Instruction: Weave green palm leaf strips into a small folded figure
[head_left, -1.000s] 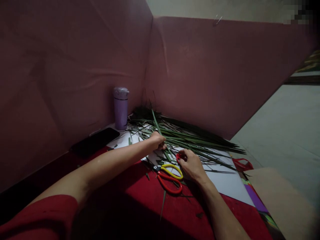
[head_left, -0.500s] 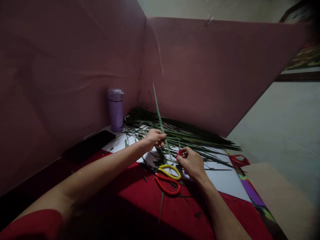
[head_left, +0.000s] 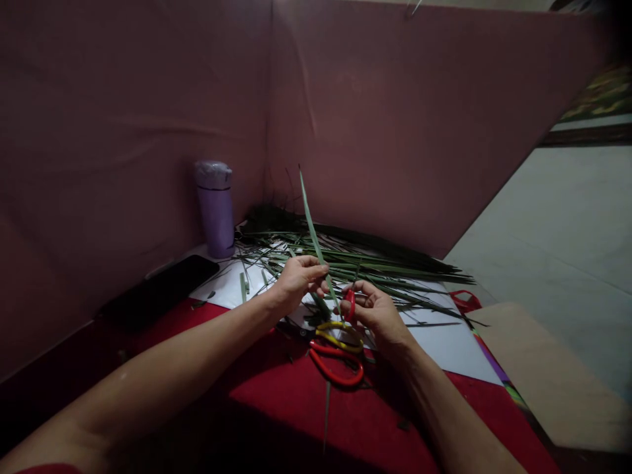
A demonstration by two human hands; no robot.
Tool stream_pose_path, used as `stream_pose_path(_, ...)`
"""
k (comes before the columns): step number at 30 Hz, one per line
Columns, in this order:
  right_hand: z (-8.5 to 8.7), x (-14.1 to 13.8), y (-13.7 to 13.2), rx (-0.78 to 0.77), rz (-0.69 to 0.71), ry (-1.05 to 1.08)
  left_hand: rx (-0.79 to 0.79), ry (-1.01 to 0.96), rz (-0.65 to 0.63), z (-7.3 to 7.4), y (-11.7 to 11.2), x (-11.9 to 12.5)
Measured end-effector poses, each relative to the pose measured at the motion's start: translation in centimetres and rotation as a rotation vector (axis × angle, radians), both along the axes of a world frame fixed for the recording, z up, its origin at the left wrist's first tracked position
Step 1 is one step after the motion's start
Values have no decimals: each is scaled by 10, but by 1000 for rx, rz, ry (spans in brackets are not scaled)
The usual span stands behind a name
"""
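Note:
My left hand [head_left: 299,280] pinches a long green leaf strip [head_left: 311,227] that stands up and leans toward the pink wall. My right hand [head_left: 378,313] is closed round a small red-handled tool [head_left: 349,304], held against the lower end of the strip. Just below both hands, a pair of scissors with one yellow and one red handle [head_left: 336,352] lies on the red cloth. Behind the hands a pile of green leaves [head_left: 365,260] spreads over white paper [head_left: 444,342].
A purple bottle [head_left: 215,207] stands in the corner of the pink partition [head_left: 395,131]. A black phone [head_left: 158,289] lies to the left on the red cloth [head_left: 276,408]. Brown cardboard [head_left: 557,375] lies at the right, a red loop [head_left: 464,301] beside the paper.
My left hand lifted one leaf strip out of the pile and raised it upright. My right hand brought the red tool up to the strip. The view shifted slightly.

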State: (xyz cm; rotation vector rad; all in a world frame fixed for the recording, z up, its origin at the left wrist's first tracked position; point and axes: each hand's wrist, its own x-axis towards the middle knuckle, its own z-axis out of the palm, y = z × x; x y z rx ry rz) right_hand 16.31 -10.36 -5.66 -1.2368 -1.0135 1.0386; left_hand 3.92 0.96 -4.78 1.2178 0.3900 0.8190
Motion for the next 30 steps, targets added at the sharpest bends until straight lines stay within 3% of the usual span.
stream_pose_path(4, 0, -4, -1, 47, -31, 23, 40, -60, 25, 2, -4, -1)
stream_pose_path(11, 2, -5, -1, 89, -48, 133, 49, 19, -230, 1, -19, 0)
stream_pose_path(19, 14, -10, -5, 43, -22, 258, -17, 3, -239, 7, -16, -1)
stream_pose_path(30, 16, -11, -4, 24, -36, 314, -59, -49, -258, 10, -17, -4)
